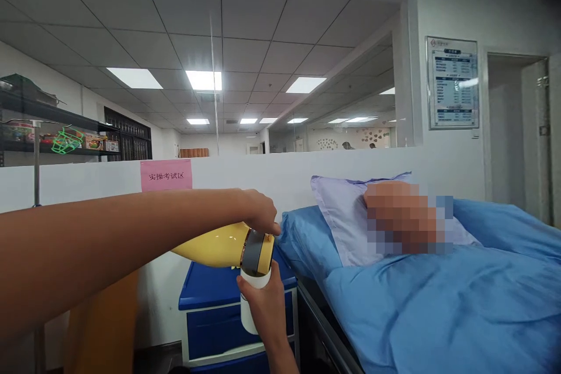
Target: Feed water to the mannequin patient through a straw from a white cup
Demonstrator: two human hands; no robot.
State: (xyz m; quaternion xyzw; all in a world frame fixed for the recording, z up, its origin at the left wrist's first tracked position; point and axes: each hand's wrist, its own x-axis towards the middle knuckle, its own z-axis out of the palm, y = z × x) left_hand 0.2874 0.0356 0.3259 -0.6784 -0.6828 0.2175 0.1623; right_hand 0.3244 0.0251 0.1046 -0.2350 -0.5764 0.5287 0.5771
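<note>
White half-wall (236, 170) forms the background; a pink notice (165, 175) is mounted at 9 o'clock. At 7 o'clock, a blue drawer unit (197, 289) provides the surface. Above it, a yellow jug (214, 245) lies tilted almost level, mouth end toward 3 o'clock. The left hand (260, 210) is curled above the jug's collar; its handle is hidden, but the fingers appear to hold the jug. Caution: excess tilt could cause a sudden surge or overflow; no liquid is visible. Near 6 o'clock, a white cup (248, 315) stands under the mouth; contact with the jug cannot be confirmed. Fingers of the right hand (269, 304) wrap the cup. Caution: misalignment could spill onto these fingers, and a hot fill could scald. At 4 o'clock, blue bedding (421, 304) could catch splashes.
</note>
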